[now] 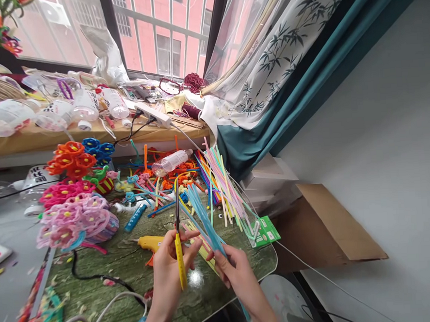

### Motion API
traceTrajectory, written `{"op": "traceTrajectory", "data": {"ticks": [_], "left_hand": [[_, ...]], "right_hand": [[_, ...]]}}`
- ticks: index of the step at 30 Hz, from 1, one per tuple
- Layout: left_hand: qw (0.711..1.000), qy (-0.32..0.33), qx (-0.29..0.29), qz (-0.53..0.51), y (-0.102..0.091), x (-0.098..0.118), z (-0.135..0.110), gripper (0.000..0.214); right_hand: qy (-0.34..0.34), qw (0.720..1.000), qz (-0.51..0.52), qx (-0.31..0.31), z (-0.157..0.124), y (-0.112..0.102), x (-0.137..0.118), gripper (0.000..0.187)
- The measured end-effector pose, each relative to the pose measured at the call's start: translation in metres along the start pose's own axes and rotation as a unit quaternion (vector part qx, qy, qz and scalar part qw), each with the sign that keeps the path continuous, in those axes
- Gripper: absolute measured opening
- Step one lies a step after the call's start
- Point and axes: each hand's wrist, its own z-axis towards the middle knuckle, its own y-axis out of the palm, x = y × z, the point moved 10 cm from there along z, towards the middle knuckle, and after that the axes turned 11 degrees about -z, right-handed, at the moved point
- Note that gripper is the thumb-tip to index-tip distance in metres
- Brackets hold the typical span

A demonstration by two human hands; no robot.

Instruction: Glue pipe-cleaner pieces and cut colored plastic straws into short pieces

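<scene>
My left hand [166,266] holds a pair of scissors [180,260] with yellow handles, their dark blades pointing up and away from me. Its fingers reach toward the other hand. A bundle of light blue pipe cleaners [207,222] is gripped in my right hand [236,271], fanning out at the far end; a blue tail hangs below the wrist. Beneath the hands lie some pale yellow and pink pipe cleaners [201,244]. Close to my left hand rests a yellow hot glue gun [150,242], partly hidden by the hand.
Pipe-cleaner flowers [75,208] stand at left. Behind my hands are loose pipe cleaners [223,184], a plastic bottle [171,162] and a blue tube [135,217]. A green packet [266,230] lies at the table's right edge, beside a cardboard box [335,221]. Cables cross the green tabletop [108,260].
</scene>
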Motion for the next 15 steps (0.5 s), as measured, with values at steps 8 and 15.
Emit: {"op": "traceTrajectory", "data": {"ticks": [8, 15], "left_hand": [[0.996, -0.056, 0.013, -0.069, 0.012, 0.003, -0.003, 0.045], [0.996, -0.055, 0.011, -0.062, 0.006, 0.005, -0.004, 0.042]], "right_hand": [[-0.013, 0.993, 0.007, -0.115, -0.005, 0.037, 0.003, 0.058], [-0.02, 0.995, 0.001, -0.099, -0.005, 0.035, 0.006, 0.062]]}}
